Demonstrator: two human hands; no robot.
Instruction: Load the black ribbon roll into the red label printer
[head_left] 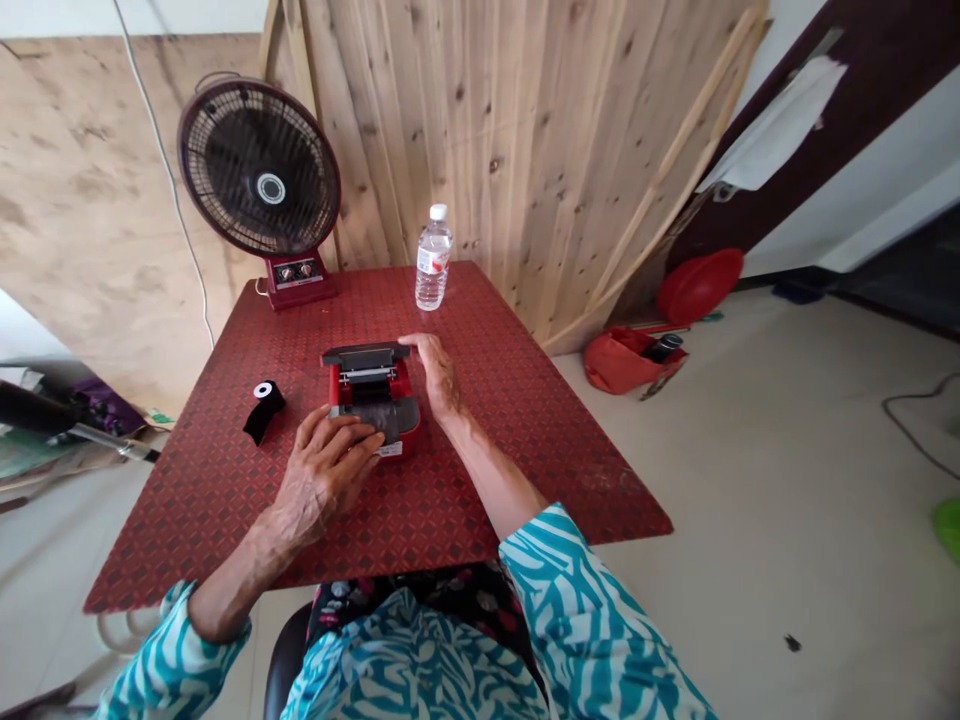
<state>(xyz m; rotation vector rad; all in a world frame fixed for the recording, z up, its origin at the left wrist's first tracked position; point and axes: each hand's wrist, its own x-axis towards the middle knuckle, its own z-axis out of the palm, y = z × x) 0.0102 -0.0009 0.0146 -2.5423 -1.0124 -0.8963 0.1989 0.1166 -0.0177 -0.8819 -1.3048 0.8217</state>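
Red boxy device [407,383] has left hand [326,465] across its near-left corner, right hand [441,380] at its black lid [365,353], both hands' grasp unclear.

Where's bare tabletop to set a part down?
Right: between the right hand and the red table's right edge. Front left: between left hand, black roll and left edge. Crowded: centre, both hands at red-and-black device; back left, table fan.

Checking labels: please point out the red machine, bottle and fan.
Red machine [372,391]: head view, on its dark middle section.
Bottle [432,262]: head view, on its label.
Fan [271,188]: head view, on its centre hub.
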